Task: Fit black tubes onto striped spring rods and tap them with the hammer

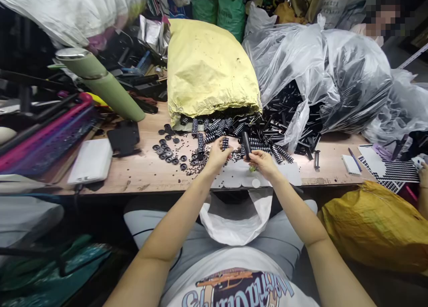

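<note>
My left hand (219,154) pinches a short black cylinder with white dots (225,143) above the near part of the table. Close beside it, my right hand (262,160) grips a plain black tube (246,144), which stands nearly upright in the fingers. Dotted black cylinders (217,128) lie in a heap just beyond both hands. Left of my left hand are scattered black round discs (163,151) and many tiny dark bits. A pale sheet (227,177) lies on the table under my hands, with a small white disc (256,183) at its edge.
A yellow sack (210,66) spills cylinders at the back. Clear plastic bags (354,75) of black parts fill the right. At left stand a green flask (107,88), a white box (90,161) and a pink basket (47,128). A white bag (234,231) hangs open at my lap. Another person's hand (423,173) is far right.
</note>
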Action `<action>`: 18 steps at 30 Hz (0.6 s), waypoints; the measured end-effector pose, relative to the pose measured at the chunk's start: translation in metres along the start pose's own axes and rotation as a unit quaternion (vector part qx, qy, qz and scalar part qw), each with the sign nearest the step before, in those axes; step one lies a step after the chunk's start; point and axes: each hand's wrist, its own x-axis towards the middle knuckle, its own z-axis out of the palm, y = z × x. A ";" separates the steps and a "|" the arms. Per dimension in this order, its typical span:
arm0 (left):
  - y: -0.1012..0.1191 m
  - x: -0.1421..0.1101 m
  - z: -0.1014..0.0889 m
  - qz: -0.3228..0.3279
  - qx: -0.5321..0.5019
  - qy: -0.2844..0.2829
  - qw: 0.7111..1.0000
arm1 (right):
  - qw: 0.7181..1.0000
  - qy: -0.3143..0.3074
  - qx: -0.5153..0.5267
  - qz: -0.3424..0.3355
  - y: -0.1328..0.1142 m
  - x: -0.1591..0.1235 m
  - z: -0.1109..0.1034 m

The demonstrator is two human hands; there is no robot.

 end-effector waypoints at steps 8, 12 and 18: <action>0.017 -0.053 0.013 -0.054 -0.104 -0.087 0.989 | 0.884 -0.031 -0.394 -0.249 -0.031 -0.039 0.013; 0.009 -0.060 0.018 -0.036 -0.113 -0.103 0.988 | 0.821 -0.072 -0.497 -0.270 -0.035 -0.041 0.011; 0.002 -0.064 0.018 -0.072 -0.194 -0.109 0.972 | 0.860 -0.033 -0.443 -0.251 -0.015 -0.045 0.005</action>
